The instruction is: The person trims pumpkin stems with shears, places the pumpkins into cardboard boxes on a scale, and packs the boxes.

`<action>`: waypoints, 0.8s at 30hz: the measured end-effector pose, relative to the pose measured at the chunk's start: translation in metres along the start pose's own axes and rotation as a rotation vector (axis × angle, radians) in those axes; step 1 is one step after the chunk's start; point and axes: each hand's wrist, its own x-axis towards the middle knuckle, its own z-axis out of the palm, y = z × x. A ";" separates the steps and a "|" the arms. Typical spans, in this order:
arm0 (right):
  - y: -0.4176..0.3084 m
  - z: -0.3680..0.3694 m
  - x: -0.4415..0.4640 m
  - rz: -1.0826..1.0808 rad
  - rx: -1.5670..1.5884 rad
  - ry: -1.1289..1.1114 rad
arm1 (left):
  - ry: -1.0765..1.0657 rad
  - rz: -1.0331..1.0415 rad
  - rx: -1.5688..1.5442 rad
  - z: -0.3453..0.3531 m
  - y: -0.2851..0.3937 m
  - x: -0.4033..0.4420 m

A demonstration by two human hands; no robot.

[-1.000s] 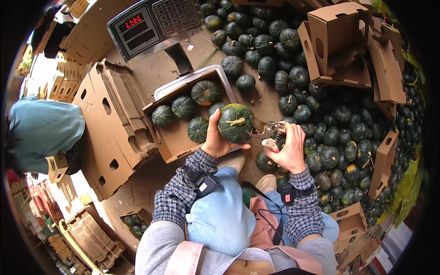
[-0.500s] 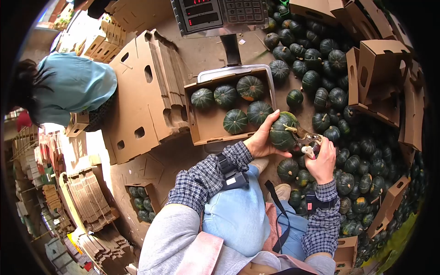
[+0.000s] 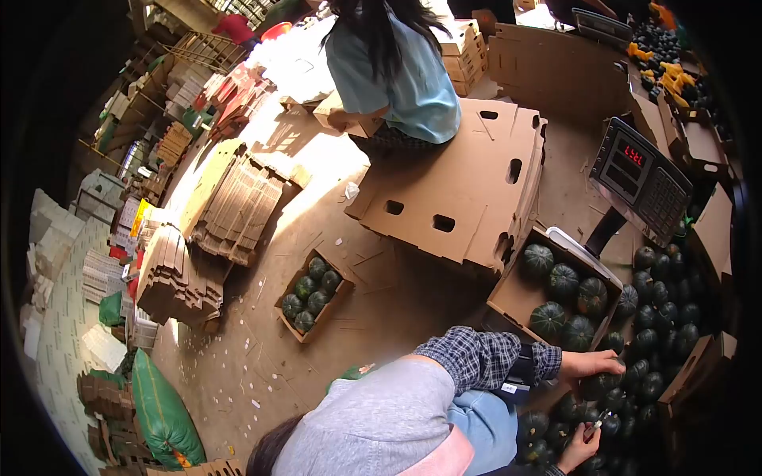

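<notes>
My left hand [image 3: 591, 365] is closed over the top of a dark green pumpkin [image 3: 601, 386], just off the near right corner of the open cardboard box. My right hand [image 3: 579, 451] grips hand pruners [image 3: 593, 427] by the handles, below that pumpkin, with the blades apart from it. More green pumpkins [image 3: 534, 426] lie under and around both hands. In the cardboard box [image 3: 508, 303], which rests on a digital scale [image 3: 644, 178], sit several pumpkins [image 3: 547, 320].
A stack of flattened cartons [image 3: 444, 182] stands beyond the scale box. Another box of pumpkins [image 3: 315, 295] is on the floor to the left. A person in a blue top [image 3: 425, 71] handles a carton farther off. A green sack [image 3: 163, 404] lies at the lower left.
My view has swung to the left, so the scale and hands now appear farther right. The pumpkin in my left hand has moved away from the pruners' blades.
</notes>
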 end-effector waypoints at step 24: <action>0.044 -0.028 -0.036 0.781 1.060 0.257 | 0.472 -0.140 0.656 -0.109 -0.026 -0.146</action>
